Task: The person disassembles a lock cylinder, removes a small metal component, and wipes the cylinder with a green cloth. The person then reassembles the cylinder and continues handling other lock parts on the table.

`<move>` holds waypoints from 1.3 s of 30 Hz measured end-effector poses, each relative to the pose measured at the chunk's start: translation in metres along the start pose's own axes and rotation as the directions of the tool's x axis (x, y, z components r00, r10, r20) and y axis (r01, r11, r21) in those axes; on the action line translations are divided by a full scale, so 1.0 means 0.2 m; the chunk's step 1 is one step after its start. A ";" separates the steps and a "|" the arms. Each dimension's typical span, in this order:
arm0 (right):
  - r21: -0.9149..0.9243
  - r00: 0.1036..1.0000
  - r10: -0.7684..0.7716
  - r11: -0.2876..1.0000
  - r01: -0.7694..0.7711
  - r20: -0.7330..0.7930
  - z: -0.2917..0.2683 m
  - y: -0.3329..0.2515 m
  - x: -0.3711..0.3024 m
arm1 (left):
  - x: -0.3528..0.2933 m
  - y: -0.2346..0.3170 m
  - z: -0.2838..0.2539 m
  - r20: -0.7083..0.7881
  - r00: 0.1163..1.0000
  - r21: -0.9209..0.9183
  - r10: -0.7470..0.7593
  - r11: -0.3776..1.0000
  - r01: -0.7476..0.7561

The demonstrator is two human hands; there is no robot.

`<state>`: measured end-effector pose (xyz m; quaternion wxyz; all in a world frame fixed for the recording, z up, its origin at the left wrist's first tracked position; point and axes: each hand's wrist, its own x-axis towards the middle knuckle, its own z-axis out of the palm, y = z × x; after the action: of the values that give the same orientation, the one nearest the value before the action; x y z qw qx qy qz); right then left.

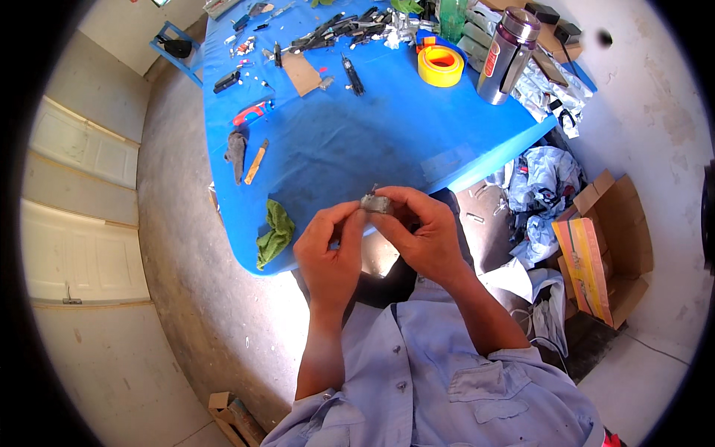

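Between my two hands, at the near edge of the blue-covered table [335, 141], is a small grey metallic part [377, 203] with a short thin stub on top. Fingertips of my left hand [331, 242] pinch its left side. My right hand [424, 231] grips it from the right, thumb below and index finger along the top. What kind of part it is cannot be made out. Nearest on the table lie a crumpled green cloth [275, 234], a yellow-handled utility knife [257, 162] and a dark grey cloth [236, 155].
A yellow tape roll [440, 66] and a steel thermos [509, 56] stand at the far right. Black parts [335, 31] are heaped along the far side, near a cardboard piece [301, 73]. An open cardboard box [622, 246] and silvery bags [547, 179] sit on the floor at right.
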<state>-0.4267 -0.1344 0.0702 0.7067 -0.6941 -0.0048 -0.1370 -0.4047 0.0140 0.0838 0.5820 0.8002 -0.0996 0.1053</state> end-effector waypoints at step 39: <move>-0.331 0.939 -0.329 0.901 0.280 -0.100 0.07 0.05 -0.03 | -0.02 -0.07 -0.03 -0.004 1.000 0.065 -0.003 0.998 0.004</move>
<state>-0.4275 -0.1200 0.0592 0.5562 -0.7749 -0.0376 -0.2979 -0.4049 0.0235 0.0716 0.5560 0.8187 -0.0934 0.1092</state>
